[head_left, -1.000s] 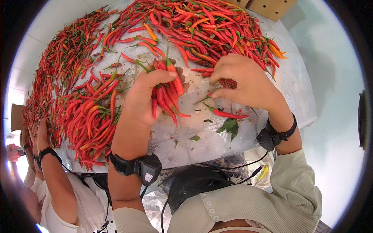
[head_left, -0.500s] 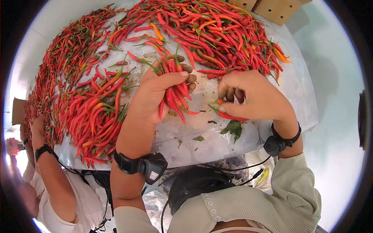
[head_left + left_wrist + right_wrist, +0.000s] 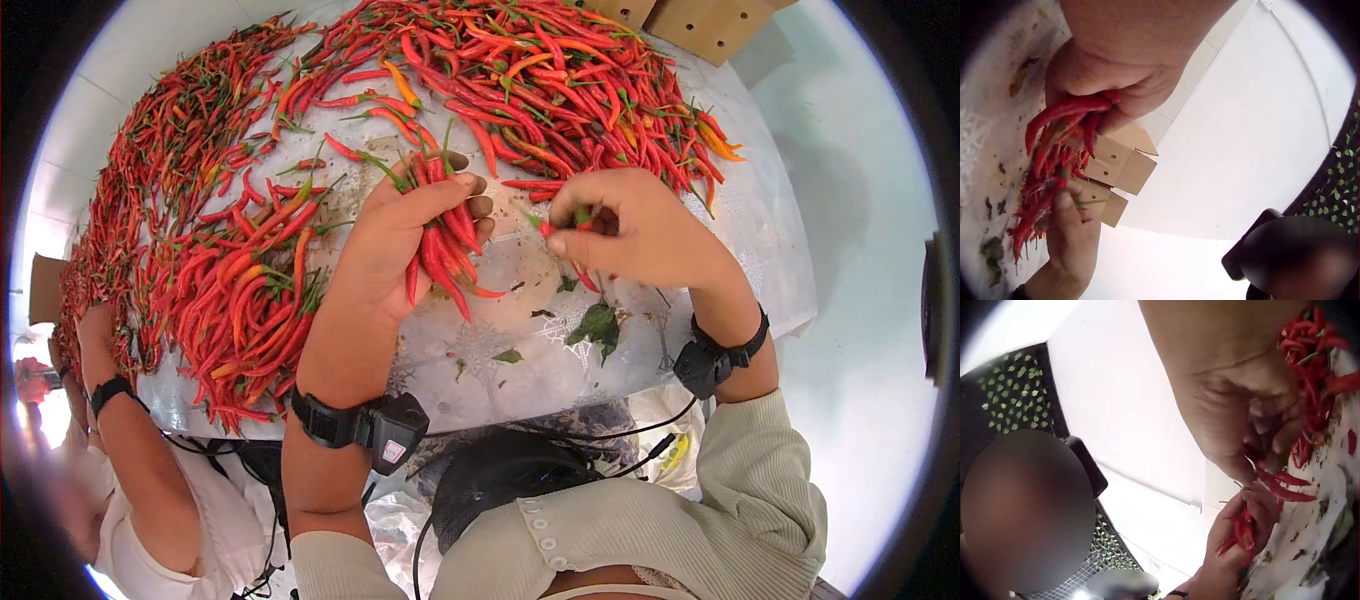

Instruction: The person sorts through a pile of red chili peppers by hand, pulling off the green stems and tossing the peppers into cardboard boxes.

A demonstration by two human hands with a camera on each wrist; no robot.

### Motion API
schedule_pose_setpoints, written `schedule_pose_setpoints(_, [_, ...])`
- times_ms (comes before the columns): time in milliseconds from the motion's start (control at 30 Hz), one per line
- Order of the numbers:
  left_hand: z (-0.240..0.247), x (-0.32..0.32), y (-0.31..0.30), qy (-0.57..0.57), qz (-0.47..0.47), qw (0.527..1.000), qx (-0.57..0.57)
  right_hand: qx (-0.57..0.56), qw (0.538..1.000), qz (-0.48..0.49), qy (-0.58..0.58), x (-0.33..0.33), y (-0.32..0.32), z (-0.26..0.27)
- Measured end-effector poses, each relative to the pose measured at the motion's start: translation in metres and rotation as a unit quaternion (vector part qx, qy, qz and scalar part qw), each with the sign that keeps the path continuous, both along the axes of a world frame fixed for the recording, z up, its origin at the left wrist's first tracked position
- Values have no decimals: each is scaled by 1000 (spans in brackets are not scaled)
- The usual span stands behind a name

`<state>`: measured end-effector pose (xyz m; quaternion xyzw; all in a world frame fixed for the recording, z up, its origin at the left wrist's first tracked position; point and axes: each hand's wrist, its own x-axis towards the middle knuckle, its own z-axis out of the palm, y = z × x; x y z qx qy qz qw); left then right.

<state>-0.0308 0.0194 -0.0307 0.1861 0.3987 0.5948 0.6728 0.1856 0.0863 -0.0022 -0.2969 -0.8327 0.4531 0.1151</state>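
In the head view my left hand [image 3: 395, 235] holds a bunch of red chillies [image 3: 442, 250] with green stems, thumb across them. To its right, my right hand [image 3: 635, 225] has its fingers curled round red chillies [image 3: 588, 280], one stem end showing by the thumb. The two hands are apart, above the table. The left wrist view shows chillies [image 3: 1063, 112] under my left hand [image 3: 1122, 81], tips pointing out. In the right wrist view, my right hand [image 3: 1247, 412] pinches chillies [image 3: 1291, 487] between fingertips and thumb.
A large chilli heap [image 3: 540, 90] lies at the back, a smaller pile [image 3: 240, 310] left of my left arm. Leaves [image 3: 598, 325] lie on the white table cover [image 3: 480, 385]. Cardboard boxes [image 3: 712, 30] stand at the back. Another person's arm [image 3: 135, 430] reaches in at far left.
My right hand has shifted slightly left and up from half a second ago. The chilli that lay on the table beneath it now hangs from its fingers. The left hand keeps its bunch.
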Motion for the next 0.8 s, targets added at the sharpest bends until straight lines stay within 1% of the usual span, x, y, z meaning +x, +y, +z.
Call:
schedule_pose_setpoints(33, [-1, -1, 0, 2, -3, 1000, -4, -68, 996, -38, 32, -1, 2, -1])
schedule_pose_setpoints(67, [-1, -1, 0, 4, -7, 1000, -8, -113, 988, -48, 89, -2, 4, -1])
schedule_pose_setpoints(167, [3, 6, -1, 49, -8, 999, -20, -219, 961, -115, 122, -12, -3, 9])
schedule_pose_setpoints(200, [5, 8, -2, 34, -23, 999, -13, -246, 952, -113, 140, -14, -4, 4])
schedule_pose_setpoints(267, [8, 12, -3, 6, -55, 998, 0, -218, 960, -107, 143, -19, -6, -3])
schedule_pose_setpoints(367, [0, 15, -2, 33, -69, 996, 38, -187, 965, -112, 148, -23, -6, -15])
schedule_pose_setpoints(433, [2, 18, -4, 37, -67, 997, 23, -170, 969, -111, 141, -23, -4, -17])
schedule_pose_setpoints(533, [1, 15, -3, 42, -75, 996, 15, -193, 960, -89, 182, -21, -4, -18])
schedule_pose_setpoints(633, [-2, 11, -1, 36, -75, 997, -8, -240, 941, -94, 219, -23, -6, -16])
schedule_pose_setpoints(800, [2, 12, -1, 22, -81, 996, -13, -226, 948, -96, 200, -21, -3, -18])
